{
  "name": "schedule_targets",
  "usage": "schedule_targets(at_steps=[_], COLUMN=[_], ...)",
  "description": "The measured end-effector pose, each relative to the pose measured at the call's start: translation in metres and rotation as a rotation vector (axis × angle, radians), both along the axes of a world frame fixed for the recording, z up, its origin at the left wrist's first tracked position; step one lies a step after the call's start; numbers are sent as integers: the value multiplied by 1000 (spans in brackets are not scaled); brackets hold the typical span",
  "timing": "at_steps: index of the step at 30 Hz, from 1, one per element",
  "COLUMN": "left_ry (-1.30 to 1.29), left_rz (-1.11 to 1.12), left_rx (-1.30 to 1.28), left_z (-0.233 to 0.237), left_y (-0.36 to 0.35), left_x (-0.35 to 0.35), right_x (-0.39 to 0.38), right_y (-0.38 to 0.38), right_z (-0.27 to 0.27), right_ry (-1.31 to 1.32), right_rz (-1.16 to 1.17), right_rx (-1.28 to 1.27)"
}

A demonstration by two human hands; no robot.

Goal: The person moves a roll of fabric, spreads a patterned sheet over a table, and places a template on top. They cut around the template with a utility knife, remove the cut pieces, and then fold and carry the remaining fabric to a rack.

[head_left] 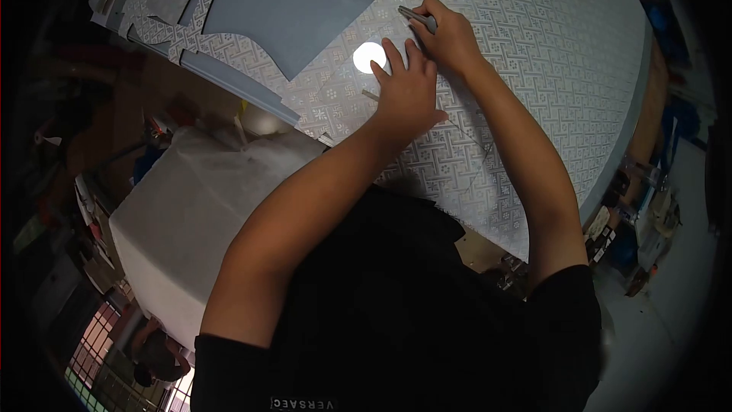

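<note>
Press your left hand (408, 95), fingers spread, flat on the patterned sheet (534, 69) just right of the grey cut-out (282, 8). Your right hand (451, 37), also right of it, pinches the pen-like tool (417, 17); guide it slowly.

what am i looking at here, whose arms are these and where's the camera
No machine here: these are a person's own two arms, filmed by one camera worn on their head, looking down. The left hand lies flat on a big patterned sheet spread out before them. The right hand grips a slim tool, a pen or a knife; I cannot tell which. Grey cut pieces lie on the sheet further off. The white round spot looks like reflected light.
</note>
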State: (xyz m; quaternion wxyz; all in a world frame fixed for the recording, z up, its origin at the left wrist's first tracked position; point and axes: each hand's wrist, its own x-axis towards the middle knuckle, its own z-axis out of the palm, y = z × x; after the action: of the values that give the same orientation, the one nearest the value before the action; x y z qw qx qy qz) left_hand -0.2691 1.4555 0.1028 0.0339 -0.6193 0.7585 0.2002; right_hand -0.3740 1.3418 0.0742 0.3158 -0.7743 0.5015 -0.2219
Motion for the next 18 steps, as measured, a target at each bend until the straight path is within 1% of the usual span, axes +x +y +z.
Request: schedule_targets(at_steps=[2,4,5,7,8,10,11,13,14,16,17,18], left_ry=[-6,-42,-45,-65,-59,25,74,75,59,85,56,27], left_rz=[-3,15,8,14,7,-21,-40,-95,-133,-182,-194,-206], left_rx=[0,-37,-49,-263,-260,-109,-305,-297,-319,-337,-321,-302], left_z=[0,-3,-7,-17,-9,1,-8,-21,-24,-26,-21,-17], left_y=[1,5,6,11,10,12,18,25,24,31,34,38], left_x=[-1,-4,-5,-6,-7,-9,-12,-18,-20,-22,-25,-28], right_x=[-4,-12,-20,-46,-62,-97,-114,-142,-154,-173,-181,-187], right_y=[6,16,22,45,56,87,106,143,160,199,213,227], right_z=[0,4,8,16,20,29,35,47,51,56,55,52], right_ry=[-27,-201,-205,-237,-231,-173,-160,-2,3,106,109,101], right_rz=[-10,-110,-116,-207,-215,-147,-163,-44,-60,156,141,199], right_rx=[-1,35,23,-64,-62,-71,-55,180,180,254,257,218])
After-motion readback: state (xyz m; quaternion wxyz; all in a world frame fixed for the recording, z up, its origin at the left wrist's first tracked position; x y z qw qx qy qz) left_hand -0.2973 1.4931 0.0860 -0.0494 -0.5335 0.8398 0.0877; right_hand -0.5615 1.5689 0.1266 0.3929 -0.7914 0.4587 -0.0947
